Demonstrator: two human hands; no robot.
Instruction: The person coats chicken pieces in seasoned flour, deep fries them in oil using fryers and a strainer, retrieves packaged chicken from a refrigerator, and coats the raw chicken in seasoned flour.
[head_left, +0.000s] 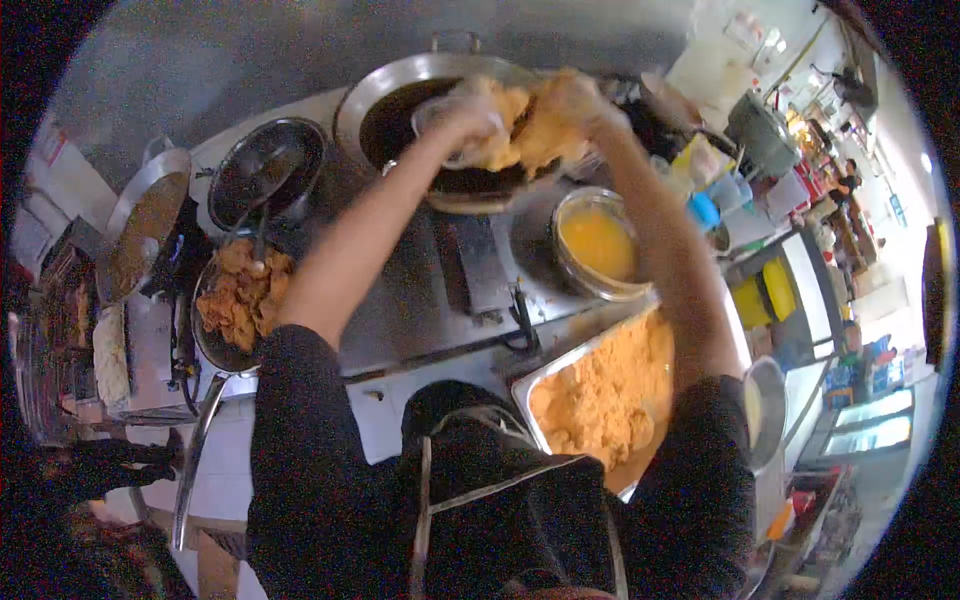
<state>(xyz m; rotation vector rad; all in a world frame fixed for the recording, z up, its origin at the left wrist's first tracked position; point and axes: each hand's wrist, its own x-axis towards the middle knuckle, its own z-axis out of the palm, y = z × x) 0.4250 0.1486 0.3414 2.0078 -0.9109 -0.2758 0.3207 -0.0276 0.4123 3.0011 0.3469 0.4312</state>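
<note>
Both of my hands are held out over a wide wok (350, 115) of dark oil, blurred by motion, and seem to wear clear plastic gloves. My left hand (468, 122) is closed on a pale orange breaded piece of meat (505, 105). Another breaded piece (555, 125) hangs from my right hand (592, 112), whose fingers are bunched at its upper edge. Below the right forearm stands a bowl of yellow liquid (598, 240), perhaps beaten egg. A metal tray (530, 400) nearer my body holds orange breading with coated pieces in it.
At left, a long-handled strainer or pan holds browned fried pieces (245, 290). Behind it sits a dark pot (268, 170), with another pan (145, 235) farther left. A metal bowl (767, 415) stands at right. People and kitchen goods show in the right background.
</note>
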